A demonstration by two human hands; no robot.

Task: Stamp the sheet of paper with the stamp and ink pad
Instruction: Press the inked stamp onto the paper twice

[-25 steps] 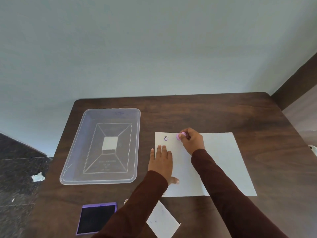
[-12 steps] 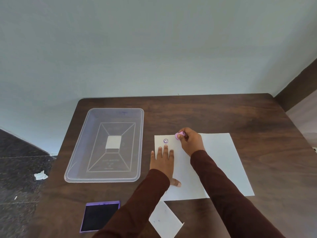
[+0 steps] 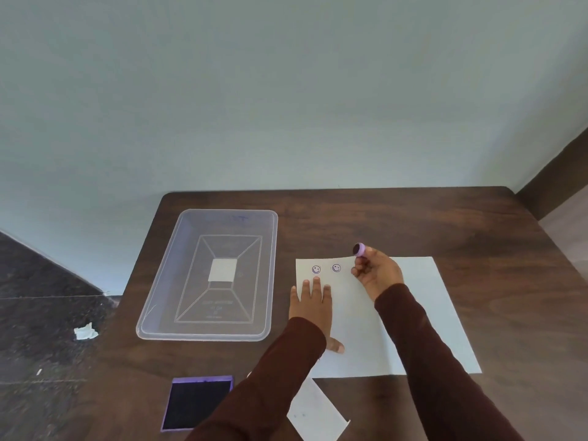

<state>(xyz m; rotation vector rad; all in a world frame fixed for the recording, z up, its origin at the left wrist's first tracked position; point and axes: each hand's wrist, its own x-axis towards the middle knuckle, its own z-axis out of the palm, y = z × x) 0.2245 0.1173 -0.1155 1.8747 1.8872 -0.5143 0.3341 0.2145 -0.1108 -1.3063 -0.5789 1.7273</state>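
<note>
A white sheet of paper (image 3: 410, 313) lies on the dark wooden table (image 3: 381, 218). Two purple smiley prints show near its top left corner. My left hand (image 3: 311, 305) rests flat on the sheet's left side, fingers spread. My right hand (image 3: 377, 273) holds a small round purple stamp (image 3: 359, 249) lifted off the paper at its top edge, inked face tilted to the left. The purple ink pad (image 3: 195, 402) lies open at the table's near left edge, apart from both hands.
A clear plastic tray (image 3: 159, 310) with a white label in its bottom sits left of the sheet. A small white card (image 3: 318, 415) lies near my left sleeve. Dark floor with a scrap of paper (image 3: 85, 332) lies left of the table.
My right hand has lifted the stamp off the paper and moved it right, leaving a second smiley print beside the first. My left hand stays flat on the sheet.
</note>
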